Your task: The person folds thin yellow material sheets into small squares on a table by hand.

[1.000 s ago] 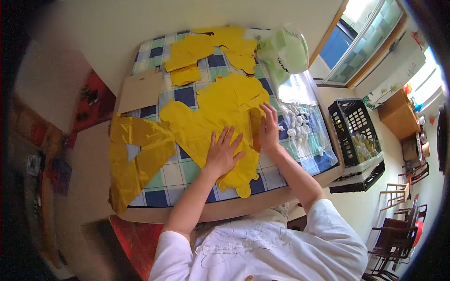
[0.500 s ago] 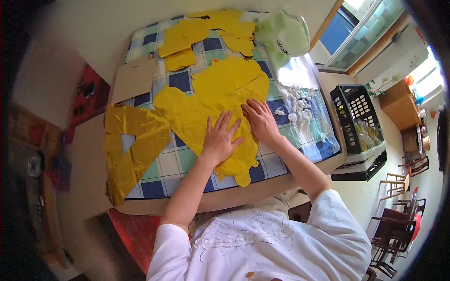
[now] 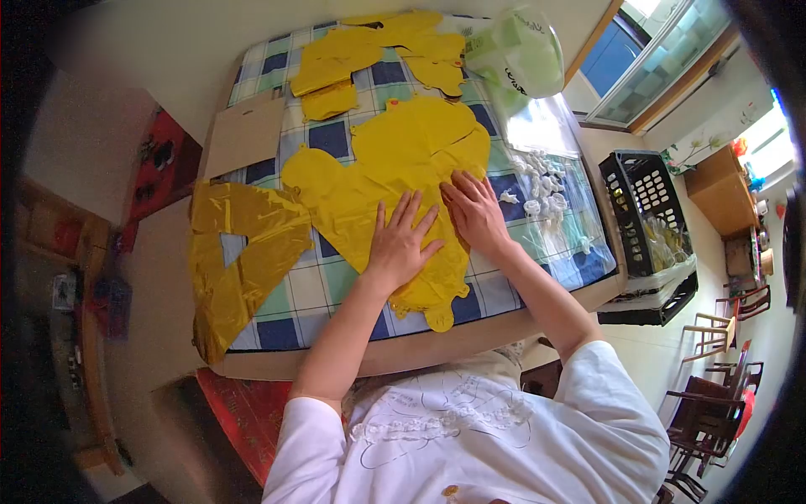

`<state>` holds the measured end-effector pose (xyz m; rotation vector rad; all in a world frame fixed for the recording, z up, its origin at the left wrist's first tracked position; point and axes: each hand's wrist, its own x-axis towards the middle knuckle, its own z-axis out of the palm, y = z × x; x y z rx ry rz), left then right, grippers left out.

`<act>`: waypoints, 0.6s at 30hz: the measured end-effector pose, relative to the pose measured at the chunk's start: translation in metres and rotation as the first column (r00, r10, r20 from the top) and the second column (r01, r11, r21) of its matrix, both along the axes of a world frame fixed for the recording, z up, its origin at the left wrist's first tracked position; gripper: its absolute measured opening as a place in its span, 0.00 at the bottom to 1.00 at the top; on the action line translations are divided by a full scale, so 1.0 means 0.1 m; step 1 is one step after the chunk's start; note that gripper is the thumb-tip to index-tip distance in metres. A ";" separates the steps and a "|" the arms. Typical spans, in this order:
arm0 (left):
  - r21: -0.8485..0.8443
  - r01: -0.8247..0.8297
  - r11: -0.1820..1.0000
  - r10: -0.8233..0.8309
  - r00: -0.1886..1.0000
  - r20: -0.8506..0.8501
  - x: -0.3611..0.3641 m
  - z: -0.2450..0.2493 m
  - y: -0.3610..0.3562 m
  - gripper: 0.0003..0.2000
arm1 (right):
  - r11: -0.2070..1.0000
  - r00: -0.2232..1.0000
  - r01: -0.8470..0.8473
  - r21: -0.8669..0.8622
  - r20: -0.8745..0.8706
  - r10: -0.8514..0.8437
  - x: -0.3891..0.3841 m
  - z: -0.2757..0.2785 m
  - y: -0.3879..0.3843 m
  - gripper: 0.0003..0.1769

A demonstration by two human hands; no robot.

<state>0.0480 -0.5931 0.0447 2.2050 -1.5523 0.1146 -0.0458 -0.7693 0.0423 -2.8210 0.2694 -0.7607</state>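
Observation:
A large yellow foil sheet with rounded lobes (image 3: 403, 143) lies flat over the checked cloth (image 3: 281, 315). My left hand (image 3: 403, 242) rests palm down on its lower middle, fingers spread. To the right, my right hand (image 3: 477, 212) lies on the sheet's right edge, its fingers stretched out and near one another, holding nothing. A shiny darker gold foil piece (image 3: 277, 231) is at the left. More yellow foil pieces (image 3: 340, 57) lie at the far side of the cloth.
Brown cardboard (image 3: 245, 134) lies at the left. Small white items (image 3: 546, 189) and a green-white plastic bag (image 3: 520, 55) are on the right side. Black crates (image 3: 642, 202) stand beyond the right edge. Chairs (image 3: 709, 412) are farther right.
The whole view has shifted slightly, with the far items a little higher and to the right. Both hands remain flat on the yellow sheet.

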 end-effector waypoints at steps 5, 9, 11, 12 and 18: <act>0.008 0.000 1.000 0.000 1.000 -0.001 0.00 -0.01 0.00 0.29 | 0.999 1.000 -0.011 0.049 -0.002 0.011 -0.01 0.03 0.02 0.19; 0.014 -0.001 1.000 0.000 1.000 0.009 0.01 0.00 0.01 0.28 | 0.998 1.000 -0.013 0.059 0.007 0.012 0.00 0.05 0.02 0.18; 0.019 0.004 1.000 -0.005 1.000 0.014 0.00 0.00 0.01 0.28 | 0.998 1.000 -0.018 0.060 0.013 0.018 0.00 0.03 0.01 0.18; 0.021 0.008 1.000 -0.008 1.000 0.016 -0.01 0.00 0.01 0.28 | 0.998 1.000 -0.020 0.060 0.016 0.019 -0.01 0.02 0.00 0.18; 0.034 0.004 0.999 -0.004 1.000 0.003 -0.01 0.00 0.00 0.28 | 0.999 1.000 0.009 0.053 0.019 -0.010 -0.01 -0.03 -0.02 0.19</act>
